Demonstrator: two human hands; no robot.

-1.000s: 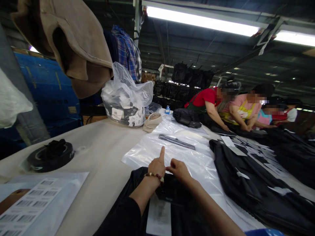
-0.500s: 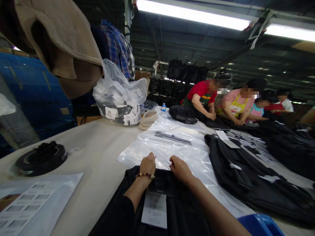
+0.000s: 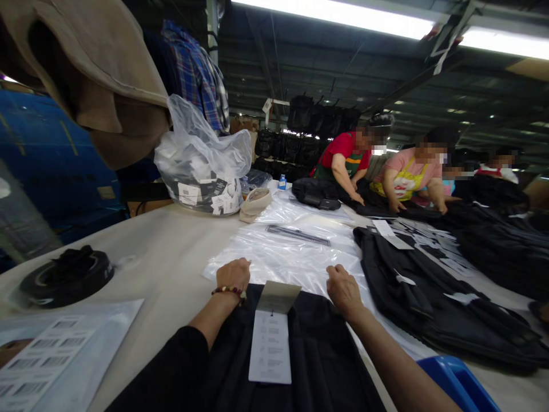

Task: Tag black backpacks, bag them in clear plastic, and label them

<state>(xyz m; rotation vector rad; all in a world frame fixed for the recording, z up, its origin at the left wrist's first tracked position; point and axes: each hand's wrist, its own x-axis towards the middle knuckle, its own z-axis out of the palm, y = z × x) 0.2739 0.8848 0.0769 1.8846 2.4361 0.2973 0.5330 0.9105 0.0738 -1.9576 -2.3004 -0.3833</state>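
Note:
A black fabric bag [image 3: 319, 349] lies in front of me, its top edge facing away. A white printed hang tag [image 3: 270, 349] rests on it, with a beige flap folded open above the printed part. At the bag's upper left corner is my left hand [image 3: 233, 276], closed, a beaded bracelet on its wrist. My right hand [image 3: 344, 288] is by the upper right corner, fingers curled in. What the fingertips of either hand grip is too small to make out. Just beyond both hands, clear plastic bags [image 3: 283, 252] lie flat on the table.
Right of me lie another black bag [image 3: 412, 292] and a blue plastic container [image 3: 457, 380]. A black tape roll [image 3: 68, 274] and barcode label sheets [image 3: 47, 349] are at left. Farther back stands a plastic sack of tags [image 3: 206, 183]. Co-workers [image 3: 343, 163] handle black bags across the table.
My hands have moved apart, left hand to the left and right hand to the right, toward the bag's upper corners. The hang tag now shows its printed list and an opened flap.

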